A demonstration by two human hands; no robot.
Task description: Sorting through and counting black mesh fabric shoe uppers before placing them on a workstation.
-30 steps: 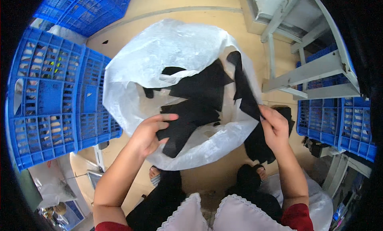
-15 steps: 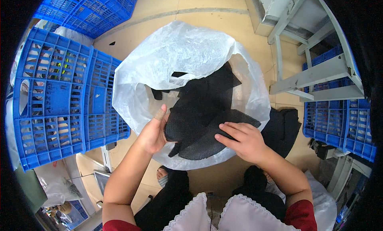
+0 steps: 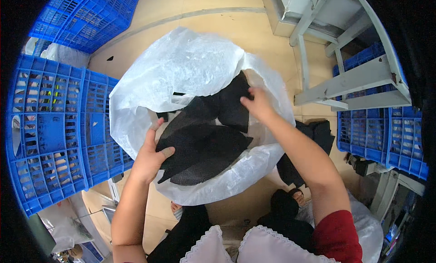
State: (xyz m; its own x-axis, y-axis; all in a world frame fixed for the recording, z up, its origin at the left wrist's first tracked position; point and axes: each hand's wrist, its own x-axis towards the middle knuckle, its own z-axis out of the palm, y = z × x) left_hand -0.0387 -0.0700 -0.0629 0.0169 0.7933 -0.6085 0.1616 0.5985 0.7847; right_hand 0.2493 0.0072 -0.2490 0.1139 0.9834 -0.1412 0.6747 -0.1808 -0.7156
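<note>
A large translucent white plastic bag (image 3: 181,58) stands open before me, with black fabric pieces inside it. My left hand (image 3: 150,158) is at the left edge of several overlapping black mesh pieces (image 3: 204,147), its thumb on top and one finger pointing up. Its other fingers are hidden. Farther off to the right, my right hand (image 3: 261,106) has its fingertips curled at the edge of another black piece (image 3: 234,101), inside the bag's mouth.
Blue plastic crates (image 3: 50,131) with things inside are on the left, another (image 3: 86,17) at far left. More black pieces (image 3: 318,133) lie right of the bag. A grey-white wooden frame (image 3: 354,83) and blue crates (image 3: 363,131) stand at right.
My right hand has left the near mesh pieces and reached farther into the bag, to another black piece. My left hand and the mesh pieces appear farther left; the view has shifted too.
</note>
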